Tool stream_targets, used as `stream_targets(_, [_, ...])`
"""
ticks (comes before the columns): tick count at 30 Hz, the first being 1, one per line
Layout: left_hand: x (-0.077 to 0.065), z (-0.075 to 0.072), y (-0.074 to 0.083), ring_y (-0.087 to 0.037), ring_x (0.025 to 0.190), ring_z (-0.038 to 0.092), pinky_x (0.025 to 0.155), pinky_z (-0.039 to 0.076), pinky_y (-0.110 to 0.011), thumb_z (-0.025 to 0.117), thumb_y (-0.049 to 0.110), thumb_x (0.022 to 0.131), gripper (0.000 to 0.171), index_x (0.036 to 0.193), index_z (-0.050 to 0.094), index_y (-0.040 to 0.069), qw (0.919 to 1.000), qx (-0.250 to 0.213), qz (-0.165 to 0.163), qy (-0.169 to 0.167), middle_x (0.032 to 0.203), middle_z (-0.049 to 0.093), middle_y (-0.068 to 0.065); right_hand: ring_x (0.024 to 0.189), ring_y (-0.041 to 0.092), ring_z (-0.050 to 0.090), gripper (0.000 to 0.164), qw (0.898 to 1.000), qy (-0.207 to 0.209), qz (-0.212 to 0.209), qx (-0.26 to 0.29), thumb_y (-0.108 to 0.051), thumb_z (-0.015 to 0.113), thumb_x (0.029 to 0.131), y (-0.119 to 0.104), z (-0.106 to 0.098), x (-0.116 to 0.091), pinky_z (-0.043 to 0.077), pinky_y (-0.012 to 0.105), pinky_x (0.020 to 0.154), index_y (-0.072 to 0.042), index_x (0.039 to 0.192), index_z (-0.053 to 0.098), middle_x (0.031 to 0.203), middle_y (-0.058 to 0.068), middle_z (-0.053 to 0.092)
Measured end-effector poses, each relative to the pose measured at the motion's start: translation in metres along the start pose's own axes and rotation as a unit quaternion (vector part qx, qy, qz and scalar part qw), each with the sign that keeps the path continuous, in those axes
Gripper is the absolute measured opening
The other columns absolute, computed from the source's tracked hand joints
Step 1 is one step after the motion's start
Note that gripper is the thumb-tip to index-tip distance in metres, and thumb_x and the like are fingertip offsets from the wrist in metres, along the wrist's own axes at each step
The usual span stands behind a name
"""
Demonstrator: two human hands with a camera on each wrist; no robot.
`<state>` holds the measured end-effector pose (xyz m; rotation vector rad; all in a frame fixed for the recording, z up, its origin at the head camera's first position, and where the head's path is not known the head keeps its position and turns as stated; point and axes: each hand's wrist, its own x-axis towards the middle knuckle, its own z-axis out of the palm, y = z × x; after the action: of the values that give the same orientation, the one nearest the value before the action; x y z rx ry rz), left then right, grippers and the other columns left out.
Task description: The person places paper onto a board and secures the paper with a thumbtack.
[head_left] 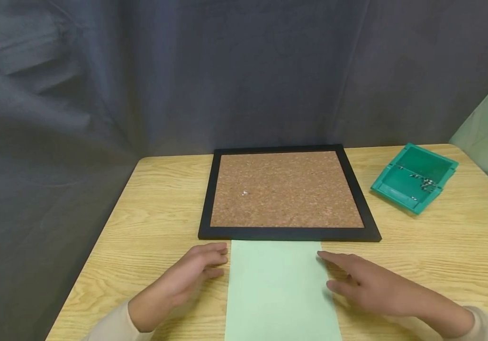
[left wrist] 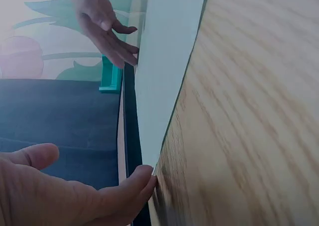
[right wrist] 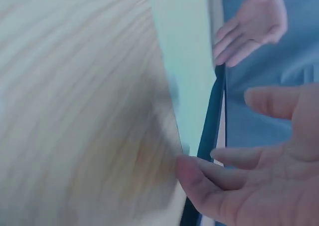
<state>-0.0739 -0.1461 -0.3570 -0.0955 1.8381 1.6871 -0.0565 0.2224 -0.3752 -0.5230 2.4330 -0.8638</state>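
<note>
A sheet of pale green paper (head_left: 280,289) lies on the table just in front of a black-framed cork board (head_left: 286,194), its far edge by the frame. My left hand (head_left: 188,272) is beside the sheet's left edge, fingers loosely extended. On the opposite side, my right hand (head_left: 374,286) is at the right edge, thumb apart from the fingers. In the right wrist view, the right fingertips (right wrist: 188,173) are close to a paper corner; contact is hard to tell. The left wrist view has the left fingertips (left wrist: 144,172) by the other corner. Neither hand grips anything.
An opened green plastic case (head_left: 402,182) with several small shiny pieces (head_left: 428,183) stands at the back right of the wooden table (head_left: 141,213). A tiny whitish bit (head_left: 245,192) is on the cork. Dark cloth (head_left: 248,71) hangs behind the table.
</note>
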Motion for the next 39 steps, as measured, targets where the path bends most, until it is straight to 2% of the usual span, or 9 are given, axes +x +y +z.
stream_targets(3, [0.003, 0.0, -0.001, -0.048, 0.147, 0.025, 0.115, 0.037, -0.054, 0.051, 0.014, 0.095, 0.067, 0.15, 0.024, -0.014, 0.9996, -0.026, 0.004, -0.01, 0.159, 0.02, -0.033, 0.139, 0.041, 0.045, 0.064, 0.996, -0.018, 0.019, 0.09, -0.043, 0.053, 0.101, 0.001, -0.002, 0.003, 0.051, 0.036, 0.097, -0.011, 0.154, 0.036, 0.155, 0.019, 0.042])
stream_targets(5, [0.004, 0.001, -0.002, -0.048, 0.147, 0.023, 0.114, 0.038, -0.054, 0.051, 0.013, 0.095, 0.066, 0.149, 0.025, -0.015, 0.9989, -0.044, 0.002, -0.014, 0.159, 0.019, -0.033, 0.137, 0.042, 0.046, 0.065, 0.985, -0.03, 0.047, 0.165, -0.04, 0.052, 0.102, 0.002, -0.003, 0.004, 0.05, 0.037, 0.097, -0.008, 0.156, 0.032, 0.157, 0.023, 0.038])
stream_targets(10, [0.004, 0.003, -0.002, -0.045, 0.146, 0.028, 0.115, 0.037, -0.054, 0.047, 0.012, 0.094, 0.065, 0.149, 0.025, -0.014, 0.996, -0.088, -0.013, -0.007, 0.158, 0.021, -0.033, 0.143, 0.04, 0.039, 0.071, 0.937, -0.045, 0.105, 0.33, -0.036, 0.05, 0.103, 0.004, -0.007, 0.006, 0.049, 0.043, 0.103, 0.002, 0.156, 0.022, 0.164, 0.024, 0.02])
stream_targets(12, [0.004, 0.004, -0.001, -0.044, 0.146, 0.03, 0.117, 0.035, -0.053, 0.046, 0.011, 0.094, 0.065, 0.15, 0.024, -0.013, 0.9947, -0.101, -0.014, -0.003, 0.157, 0.023, -0.033, 0.146, 0.037, 0.036, 0.073, 0.919, -0.045, 0.12, 0.373, -0.034, 0.052, 0.102, 0.005, -0.009, 0.008, 0.048, 0.042, 0.106, 0.004, 0.156, 0.022, 0.165, 0.023, 0.016])
stream_targets(14, [0.005, 0.004, -0.002, -0.044, 0.145, 0.032, 0.118, 0.033, -0.053, 0.046, 0.01, 0.094, 0.065, 0.15, 0.023, -0.013, 0.9939, -0.11, -0.012, -0.001, 0.157, 0.024, -0.034, 0.145, 0.034, 0.039, 0.072, 0.909, -0.041, 0.131, 0.394, -0.032, 0.054, 0.101, 0.006, -0.011, 0.01, 0.048, 0.04, 0.107, 0.005, 0.155, 0.023, 0.165, 0.021, 0.017])
stream_targets(24, [0.006, 0.009, -0.004, -0.045, 0.146, 0.029, 0.115, 0.037, -0.054, 0.046, 0.008, 0.091, 0.064, 0.147, 0.025, -0.015, 0.9898, -0.143, -0.003, 0.008, 0.155, 0.023, -0.032, 0.143, 0.029, 0.043, 0.066, 0.901, -0.043, 0.12, 0.414, -0.032, 0.05, 0.103, 0.01, -0.011, 0.014, 0.045, 0.042, 0.11, 0.002, 0.155, 0.028, 0.164, 0.019, 0.025])
stream_targets(30, [0.008, 0.011, -0.005, -0.045, 0.149, 0.022, 0.109, 0.043, -0.056, 0.045, 0.007, 0.091, 0.064, 0.148, 0.024, -0.013, 0.9874, -0.158, -0.011, 0.009, 0.16, 0.016, -0.028, 0.142, 0.027, 0.042, 0.07, 0.882, -0.038, 0.132, 0.45, -0.027, 0.054, 0.101, 0.01, -0.008, 0.015, 0.043, 0.048, 0.108, 0.0, 0.156, 0.022, 0.165, 0.018, 0.019])
stream_targets(34, [0.007, 0.01, -0.005, -0.045, 0.149, 0.022, 0.108, 0.044, -0.057, 0.044, 0.007, 0.093, 0.063, 0.149, 0.024, -0.011, 0.9871, -0.159, -0.011, 0.01, 0.161, 0.017, -0.026, 0.143, 0.033, 0.037, 0.075, 0.874, -0.031, 0.137, 0.466, -0.022, 0.056, 0.1, 0.009, -0.006, 0.015, 0.045, 0.049, 0.106, -0.002, 0.157, 0.013, 0.165, 0.02, 0.014])
stream_targets(39, [0.008, 0.011, -0.006, -0.044, 0.148, 0.023, 0.107, 0.045, -0.056, 0.044, 0.007, 0.093, 0.061, 0.148, 0.026, -0.011, 0.9874, -0.157, -0.007, 0.012, 0.16, 0.019, -0.026, 0.136, 0.03, 0.038, 0.079, 0.876, 0.002, 0.125, 0.466, -0.011, 0.059, 0.097, 0.01, -0.006, 0.014, 0.047, 0.041, 0.102, -0.003, 0.156, 0.007, 0.159, 0.022, 0.01])
